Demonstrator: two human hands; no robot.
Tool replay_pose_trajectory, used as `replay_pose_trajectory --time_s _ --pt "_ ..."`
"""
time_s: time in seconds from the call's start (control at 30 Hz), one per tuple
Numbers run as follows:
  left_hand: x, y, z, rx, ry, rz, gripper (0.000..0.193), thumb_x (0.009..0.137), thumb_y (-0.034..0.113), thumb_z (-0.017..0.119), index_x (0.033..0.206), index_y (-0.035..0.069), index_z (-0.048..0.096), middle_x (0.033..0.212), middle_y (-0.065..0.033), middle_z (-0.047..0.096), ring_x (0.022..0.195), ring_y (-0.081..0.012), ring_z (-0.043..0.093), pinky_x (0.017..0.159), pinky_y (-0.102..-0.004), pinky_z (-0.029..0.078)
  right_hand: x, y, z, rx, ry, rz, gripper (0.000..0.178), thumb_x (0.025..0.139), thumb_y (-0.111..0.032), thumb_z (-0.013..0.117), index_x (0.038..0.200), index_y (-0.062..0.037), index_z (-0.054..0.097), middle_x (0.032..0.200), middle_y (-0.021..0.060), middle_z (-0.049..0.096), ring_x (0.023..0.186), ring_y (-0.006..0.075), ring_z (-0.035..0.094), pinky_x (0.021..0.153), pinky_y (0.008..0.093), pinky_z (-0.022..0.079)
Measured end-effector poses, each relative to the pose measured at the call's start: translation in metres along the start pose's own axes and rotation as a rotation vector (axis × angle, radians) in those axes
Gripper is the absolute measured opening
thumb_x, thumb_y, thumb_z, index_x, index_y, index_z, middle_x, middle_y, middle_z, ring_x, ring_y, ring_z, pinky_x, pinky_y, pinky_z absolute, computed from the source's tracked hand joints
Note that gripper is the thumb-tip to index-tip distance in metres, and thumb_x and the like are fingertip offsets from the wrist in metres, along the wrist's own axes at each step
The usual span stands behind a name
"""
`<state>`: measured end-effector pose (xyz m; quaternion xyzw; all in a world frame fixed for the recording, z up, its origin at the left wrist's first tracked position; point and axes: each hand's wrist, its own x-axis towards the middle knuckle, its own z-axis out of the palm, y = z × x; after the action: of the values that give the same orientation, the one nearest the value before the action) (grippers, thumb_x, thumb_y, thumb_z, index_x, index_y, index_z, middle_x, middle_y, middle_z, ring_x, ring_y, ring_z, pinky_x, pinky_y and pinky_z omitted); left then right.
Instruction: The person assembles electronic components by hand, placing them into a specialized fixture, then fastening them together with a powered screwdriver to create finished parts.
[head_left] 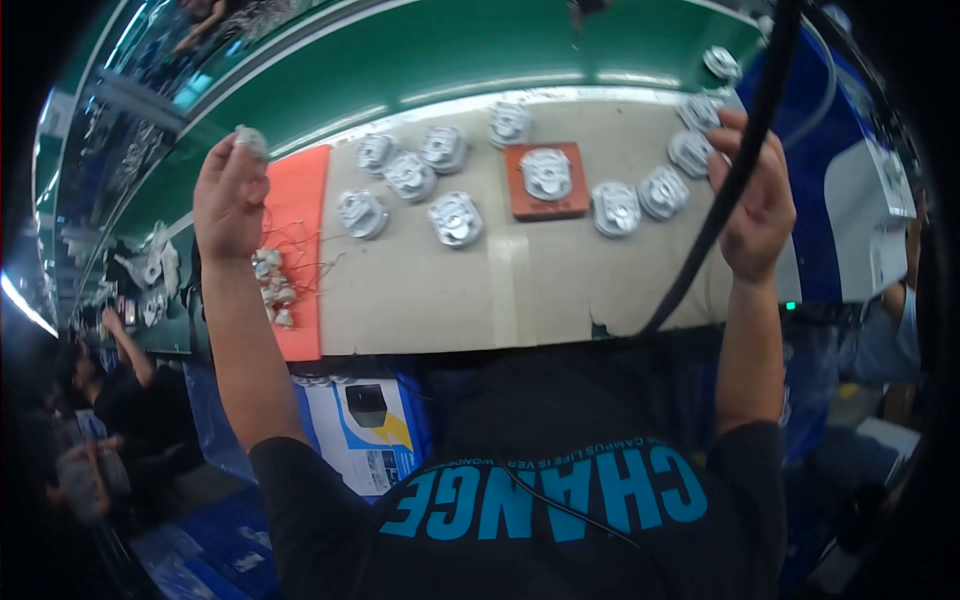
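Observation:
My left hand point(232, 200) is raised over the left end of the bench, its fingers closed on a small off-white part point(252, 142) whose kind I cannot make out. Below it, small off-white parts with thin red wires point(275, 285) lie on an orange mat point(308, 215). At the right end my right hand point(758, 205) has its thumb and fingers apart, with the fingertips by a white round housing point(690, 152) and another white housing point(699, 111). A black cable hides part of this hand. One white housing point(547, 174) sits on a reddish-brown square block point(547, 209).
Several more white housings point(410, 177) lie spread over the beige bench top point(420, 285). A green strip point(450, 60) runs behind it. The thick black cable point(715, 225) hangs across the right side. Another person point(125, 390) is at the far left.

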<state>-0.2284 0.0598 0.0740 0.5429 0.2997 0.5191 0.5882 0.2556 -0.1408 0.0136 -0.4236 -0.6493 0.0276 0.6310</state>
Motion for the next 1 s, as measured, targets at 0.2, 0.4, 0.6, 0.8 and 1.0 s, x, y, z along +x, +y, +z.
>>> replay_pose_trajectory --time_s 0.2,0.4,0.6,0.8,1.0 --pt "0.013 -0.063 0.124 0.576 -0.326 -0.186 0.037 0.084 0.013 0.083 0.113 0.0 0.064 0.093 -0.0032 0.065 0.074 -0.0063 0.059 0.059 -0.0208 0.045 0.002 -0.007 -0.001 -0.233 -0.029 -0.097 0.027 0.084 0.007 0.063 0.11 0.0011 0.07 0.125 0.0152 0.066 0.11 0.0226 0.067 0.093 0.0322 0.054" --pt "0.008 -0.095 0.192 0.819 -0.563 -0.067 0.028 0.086 0.009 0.08 0.111 0.002 0.071 0.092 -0.0005 0.067 0.08 -0.006 0.06 0.071 -0.0221 0.051 -0.005 -0.018 -0.002 -0.241 -0.038 -0.031 0.026 0.085 0.007 0.065 0.109 -0.002 0.071 0.12 0.0124 0.069 0.106 0.0215 0.068 0.088 0.0307 0.056" --pt "0.01 -0.105 0.205 1.038 -0.681 -0.04 0.029 0.087 0.009 0.079 0.114 0.001 0.072 0.098 -0.0044 0.066 0.085 -0.0124 0.062 0.078 -0.028 0.052 -0.016 -0.019 -0.007 -0.27 -0.017 0.019 0.018 0.089 0.002 0.069 0.106 -0.0032 0.071 0.12 0.0109 0.07 0.1 0.0185 0.069 0.084 0.0279 0.056" --pt "0.014 -0.109 0.219 1.155 -0.692 0.019 0.03 0.087 0.009 0.078 0.115 0.001 0.072 0.101 -0.0091 0.066 0.087 -0.0182 0.064 0.08 -0.0307 0.054 -0.011 -0.014 -0.012 -0.306 -0.02 0.004 0.019 0.089 0.002 0.069 0.107 -0.004 0.071 0.119 0.011 0.07 0.099 0.0186 0.069 0.084 0.0277 0.057" --pt "0.015 -0.117 0.216 1.164 -0.776 0.23 0.028 0.087 0.006 0.076 0.113 0.001 0.072 0.103 -0.0115 0.066 0.089 -0.0227 0.067 0.081 -0.0335 0.055 0.005 -0.013 -0.005 -0.306 -0.03 -0.065 0.019 0.088 0.003 0.07 0.106 -0.0033 0.07 0.117 0.0107 0.07 0.101 0.02 0.069 0.085 0.0284 0.057"
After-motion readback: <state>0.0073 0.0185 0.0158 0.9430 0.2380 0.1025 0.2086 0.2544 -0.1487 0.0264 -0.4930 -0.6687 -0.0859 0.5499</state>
